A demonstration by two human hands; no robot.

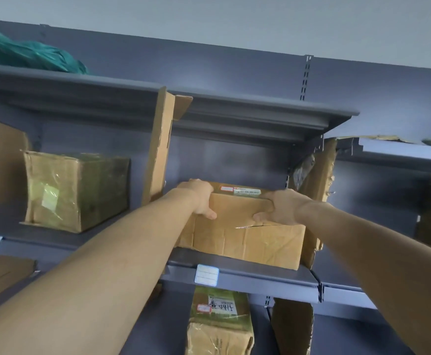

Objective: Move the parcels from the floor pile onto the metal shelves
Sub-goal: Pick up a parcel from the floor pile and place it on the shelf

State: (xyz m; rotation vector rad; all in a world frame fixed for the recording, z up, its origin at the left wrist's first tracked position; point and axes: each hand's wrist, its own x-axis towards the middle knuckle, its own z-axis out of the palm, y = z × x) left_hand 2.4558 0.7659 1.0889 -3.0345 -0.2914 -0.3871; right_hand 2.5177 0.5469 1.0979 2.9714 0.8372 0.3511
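Note:
A brown cardboard parcel [247, 239] with a white label on its top sits on the middle grey metal shelf [260, 278], near the front edge. My left hand [199, 198] grips its upper left corner, fingers over the top and thumb on the front face. My right hand [278, 207] grips the upper right part the same way, thumb pressed against the front beside a tear in the tape.
A taped box [76, 190] stands on the same shelf at left, and a flat upright carton [159, 144] leans between it and my parcel. Torn cardboard [317, 180] stands at right. A labelled parcel [219, 321] sits below. A green bag [25, 52] lies on the top shelf.

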